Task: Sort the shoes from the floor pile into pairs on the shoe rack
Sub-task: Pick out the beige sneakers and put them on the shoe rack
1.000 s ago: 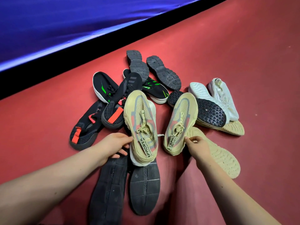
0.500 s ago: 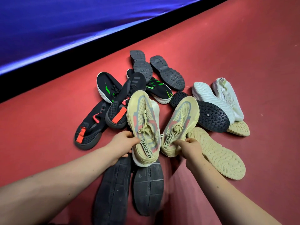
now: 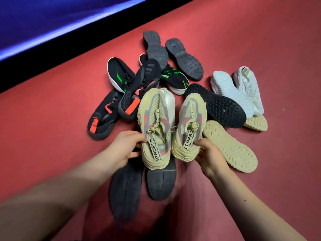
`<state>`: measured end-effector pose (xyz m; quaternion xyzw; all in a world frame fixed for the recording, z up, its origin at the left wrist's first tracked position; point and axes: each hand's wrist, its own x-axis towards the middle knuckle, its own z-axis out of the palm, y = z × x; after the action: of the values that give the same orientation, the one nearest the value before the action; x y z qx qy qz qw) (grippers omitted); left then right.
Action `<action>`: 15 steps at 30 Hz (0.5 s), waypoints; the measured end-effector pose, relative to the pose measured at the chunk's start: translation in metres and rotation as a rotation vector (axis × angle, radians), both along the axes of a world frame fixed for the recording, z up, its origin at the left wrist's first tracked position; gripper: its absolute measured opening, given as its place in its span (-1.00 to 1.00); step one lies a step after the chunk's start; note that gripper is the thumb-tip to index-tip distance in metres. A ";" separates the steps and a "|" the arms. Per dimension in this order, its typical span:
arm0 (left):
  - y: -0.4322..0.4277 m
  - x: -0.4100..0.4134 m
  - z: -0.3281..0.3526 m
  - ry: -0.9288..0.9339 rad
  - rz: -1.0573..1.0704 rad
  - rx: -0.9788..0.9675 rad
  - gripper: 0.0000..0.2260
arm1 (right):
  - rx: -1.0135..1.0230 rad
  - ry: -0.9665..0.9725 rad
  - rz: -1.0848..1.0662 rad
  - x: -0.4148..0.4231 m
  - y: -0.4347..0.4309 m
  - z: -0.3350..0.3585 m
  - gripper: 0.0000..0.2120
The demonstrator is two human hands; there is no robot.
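Two matching beige knit sneakers with grey and red panels are held side by side over the pile. My left hand grips the heel side of the left beige sneaker. My right hand grips the heel of the right beige sneaker. Around them on the red floor lie black shoes with orange tabs, black shoes with green marks, two grey soles, white sneakers, a black studded sole and a beige sole. No shoe rack is in view.
Two dark soles lie under my hands, nearest to me. A black skirting and a blue wall panel run along the far left. Red floor stretches to the right and behind the pile.
My right hand has swung the right beige sneaker leftward until it lies parallel to the left one. Both sneakers now sit close together, heels toward me.
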<state>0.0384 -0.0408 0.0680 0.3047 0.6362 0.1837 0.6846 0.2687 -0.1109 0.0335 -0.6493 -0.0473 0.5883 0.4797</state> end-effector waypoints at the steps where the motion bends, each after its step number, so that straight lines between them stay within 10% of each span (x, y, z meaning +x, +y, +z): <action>1: -0.014 -0.005 0.010 0.001 0.017 -0.039 -0.86 | -0.021 0.004 0.048 -0.005 -0.011 0.012 -0.62; 4: -0.050 -0.019 0.048 0.040 0.046 -0.121 -0.90 | -0.067 0.001 0.092 -0.018 -0.040 0.055 -0.90; 15: -0.124 -0.069 0.252 0.063 0.135 -0.262 -0.82 | -0.255 -0.022 0.230 -0.066 -0.098 0.273 -0.89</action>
<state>-0.0306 -0.1651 0.3199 0.1752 0.6950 0.1351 0.6842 0.2025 -0.2090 0.3061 -0.7016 -0.0517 0.6333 0.3225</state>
